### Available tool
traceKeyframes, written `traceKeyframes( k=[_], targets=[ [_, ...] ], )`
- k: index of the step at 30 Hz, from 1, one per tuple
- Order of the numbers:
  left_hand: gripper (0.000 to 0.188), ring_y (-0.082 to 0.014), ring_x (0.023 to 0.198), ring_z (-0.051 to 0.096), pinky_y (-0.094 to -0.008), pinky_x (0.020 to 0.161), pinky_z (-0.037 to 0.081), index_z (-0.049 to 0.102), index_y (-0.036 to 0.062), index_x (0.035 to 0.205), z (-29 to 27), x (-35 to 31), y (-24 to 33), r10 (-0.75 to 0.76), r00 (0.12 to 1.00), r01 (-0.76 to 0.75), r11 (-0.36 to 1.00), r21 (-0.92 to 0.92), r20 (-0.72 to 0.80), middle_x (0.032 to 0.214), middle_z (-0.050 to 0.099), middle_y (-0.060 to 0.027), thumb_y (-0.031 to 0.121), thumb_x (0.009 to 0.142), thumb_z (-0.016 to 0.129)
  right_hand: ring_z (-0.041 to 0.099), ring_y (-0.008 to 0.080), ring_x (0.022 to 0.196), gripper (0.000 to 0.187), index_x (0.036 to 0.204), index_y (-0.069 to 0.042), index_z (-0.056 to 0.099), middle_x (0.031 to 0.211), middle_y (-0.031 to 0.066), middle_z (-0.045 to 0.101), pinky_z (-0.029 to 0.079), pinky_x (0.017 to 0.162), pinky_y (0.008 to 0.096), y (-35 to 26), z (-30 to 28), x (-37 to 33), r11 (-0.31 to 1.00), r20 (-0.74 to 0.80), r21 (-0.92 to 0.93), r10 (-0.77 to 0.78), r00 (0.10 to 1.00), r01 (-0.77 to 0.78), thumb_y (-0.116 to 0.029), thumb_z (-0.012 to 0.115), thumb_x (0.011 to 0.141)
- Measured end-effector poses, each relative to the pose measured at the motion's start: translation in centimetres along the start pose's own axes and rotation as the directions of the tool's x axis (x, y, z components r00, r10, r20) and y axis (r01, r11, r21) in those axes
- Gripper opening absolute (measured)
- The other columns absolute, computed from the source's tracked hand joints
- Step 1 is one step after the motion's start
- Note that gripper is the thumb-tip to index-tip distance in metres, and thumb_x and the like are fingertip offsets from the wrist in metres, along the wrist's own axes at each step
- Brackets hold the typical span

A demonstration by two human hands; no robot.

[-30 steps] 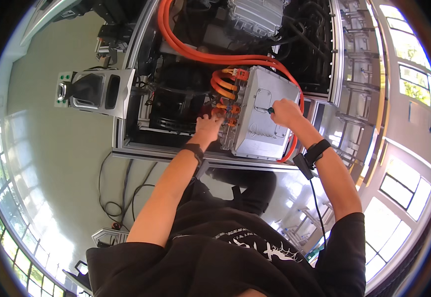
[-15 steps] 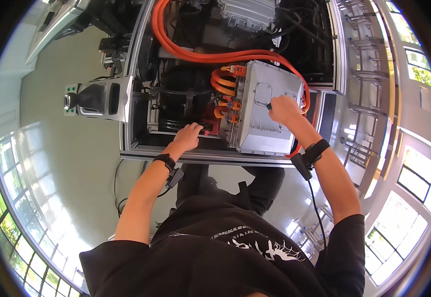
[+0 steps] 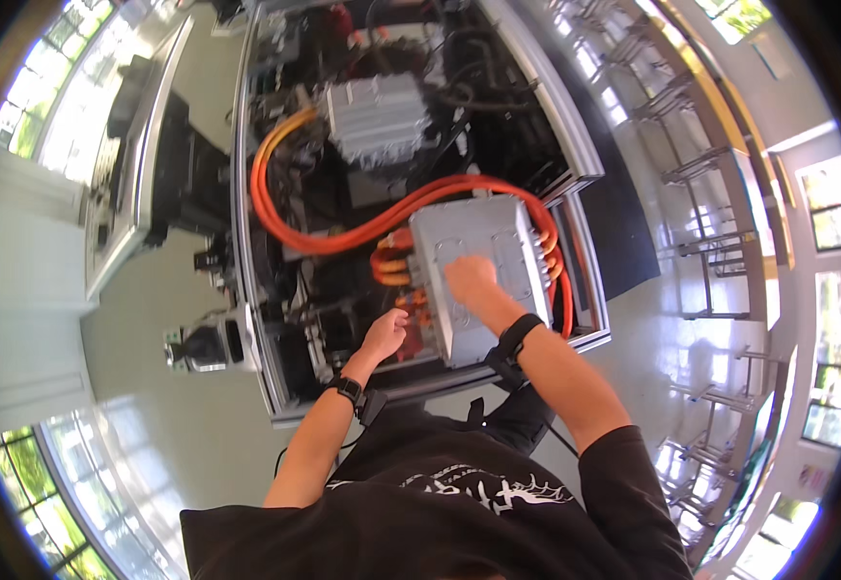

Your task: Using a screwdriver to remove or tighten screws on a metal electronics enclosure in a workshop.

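Note:
A silver metal box [image 3: 488,237] with raised outlines on its lid sits in the near part of a metal-framed bay. My right hand [image 3: 471,278] is over the lid, its fingers curled into a fist; what they hold, if anything, is hidden. To the box's left, my left hand [image 3: 384,335] has its fingers drawn in beside the orange cable connectors [image 3: 411,307]. Whether it grips anything there does not show. A dark red part [image 3: 403,345] lies just behind its fingers, blurred.
Thick orange cables [image 3: 343,240] loop from a ribbed silver unit [image 3: 377,118] to the box. An aluminium frame [image 3: 243,193] surrounds the bay. A device with a dark top [image 3: 210,343] juts out at left. Stacked furniture with metal legs [image 3: 705,232] lines the right.
The view has shifted, showing more of the far bay. My right hand has moved left across the lid; a dark tip seen in it earlier is hidden. My left hand has come nearer the connectors.

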State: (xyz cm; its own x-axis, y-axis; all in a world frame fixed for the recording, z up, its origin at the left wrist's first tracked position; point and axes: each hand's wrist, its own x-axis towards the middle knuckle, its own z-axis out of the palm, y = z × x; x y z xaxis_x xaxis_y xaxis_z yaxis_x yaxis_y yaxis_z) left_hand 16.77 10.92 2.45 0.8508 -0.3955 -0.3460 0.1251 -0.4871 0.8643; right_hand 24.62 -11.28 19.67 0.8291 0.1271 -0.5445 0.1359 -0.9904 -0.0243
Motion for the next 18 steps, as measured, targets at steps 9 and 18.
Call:
traceKeyframes(
  k=[9,18],
  targets=[
    [0.057,-0.0256,0.095,0.069,-0.0364,0.083,0.054,0.051,0.0038,0.139,2.1,8.2,8.8,0.387,0.921,-0.389,0.918,0.083,0.034,0.122,0.066,-0.0173,0.004,0.082,0.056,0.074,0.0298,0.093,0.019,0.096,-0.013,0.079,0.1,0.01,0.076,0.059,0.074,0.0407,2.4,0.8,0.3,0.994,-0.044,-0.007,-0.11,0.993,0.11,-0.021,0.065,0.087],
    [0.035,-0.0347,0.107,0.066,-0.0403,0.082,0.052,0.062,0.0007,0.116,4.0,9.2,8.3,0.359,0.933,-0.359,0.933,0.039,-0.012,0.111,0.069,-0.0198,0.021,0.088,0.069,0.073,0.0308,0.096,0.023,0.103,-0.011,0.079,0.103,0.011,0.075,0.059,0.076,0.042,2.1,1.0,1.5,0.976,0.002,-0.026,-0.216,0.976,0.216,-0.018,0.069,0.083]
  ],
)
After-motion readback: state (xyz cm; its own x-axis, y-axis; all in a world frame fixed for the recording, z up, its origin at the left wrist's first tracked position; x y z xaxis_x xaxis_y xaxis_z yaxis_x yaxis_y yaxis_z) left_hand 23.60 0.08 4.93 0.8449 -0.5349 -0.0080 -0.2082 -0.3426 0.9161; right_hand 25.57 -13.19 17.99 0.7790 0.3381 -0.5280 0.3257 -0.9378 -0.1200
